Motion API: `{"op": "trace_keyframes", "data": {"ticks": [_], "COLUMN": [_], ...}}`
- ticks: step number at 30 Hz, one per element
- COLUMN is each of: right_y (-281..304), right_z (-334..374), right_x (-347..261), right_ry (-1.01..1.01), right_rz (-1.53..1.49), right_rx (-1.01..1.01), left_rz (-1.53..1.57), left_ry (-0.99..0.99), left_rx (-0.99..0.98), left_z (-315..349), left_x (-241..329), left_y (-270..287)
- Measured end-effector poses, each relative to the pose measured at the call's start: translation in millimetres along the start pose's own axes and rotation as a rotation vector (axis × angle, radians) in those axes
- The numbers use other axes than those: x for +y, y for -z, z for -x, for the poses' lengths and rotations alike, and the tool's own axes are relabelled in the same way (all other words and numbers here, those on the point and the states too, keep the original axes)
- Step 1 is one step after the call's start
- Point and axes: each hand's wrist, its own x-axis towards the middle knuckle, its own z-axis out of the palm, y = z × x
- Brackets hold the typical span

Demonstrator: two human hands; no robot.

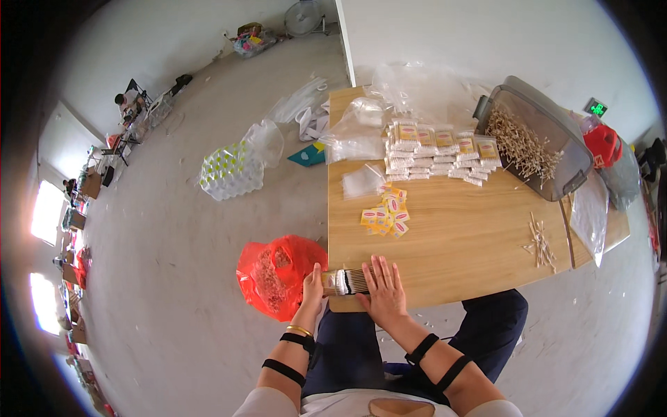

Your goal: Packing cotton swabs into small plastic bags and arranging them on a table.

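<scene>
At the table's near left corner, my left hand (314,286) is closed on the left end of a small clear pack of cotton swabs (336,282). The sticks lie side by side, with a pale card showing at the pack's left end. My right hand (385,292) lies flat on the pack's right end, fingers stretched out and covering part of it. Farther up the table are loose yellow-and-white cards (387,211) and a small stack of clear bags (363,181). Filled swab packs (438,149) are piled behind them.
A grey bin (576,149) of loose swabs lies tipped at the back right. Some swabs (539,242) are scattered on the table's right side. Left of the table is a red plastic bag (279,274); bagged bottles (233,170) lie on the floor farther off. A person (129,104) sits far left.
</scene>
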Motion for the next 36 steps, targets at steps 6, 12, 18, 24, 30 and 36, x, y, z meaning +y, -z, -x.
{"op": "trace_keyframes", "data": {"ticks": [6, 12, 18, 24, 30, 36], "right_y": [-1.4, 1.5, -4.2, 4.6, -28.9, -30.5], "right_z": [-14.8, -9.7, -20.1, -22.4, -25.2, -29.6], "right_x": [-45.5, -30.3, -42.8, -44.8, -28.5, -59.9], "right_ry": [0.012, -0.078, 0.021, -0.001, -0.263, -0.504], "right_rz": [-0.091, -0.124, 0.009, -0.162, -0.718, -1.026], "right_rx": [-0.091, -0.025, -0.114, -0.021, -0.060, -0.085], "left_rz": [-0.100, -0.085, -0.381, -0.201, 0.508, 0.662], "left_ry": [-0.230, -0.118, -0.515, -0.280, 0.021, 0.054], "left_rx": [0.119, 0.028, 0.064, 0.090, -0.140, 0.036], "left_z": [3.0, -1.4, -6.2, -11.2, 39.8, 46.3], "left_x": [1.1, 7.0, 4.8, -7.5, 5.0, -3.6], "left_y": [3.0, 24.5, 18.2, 46.1, 12.3, -0.8]}}
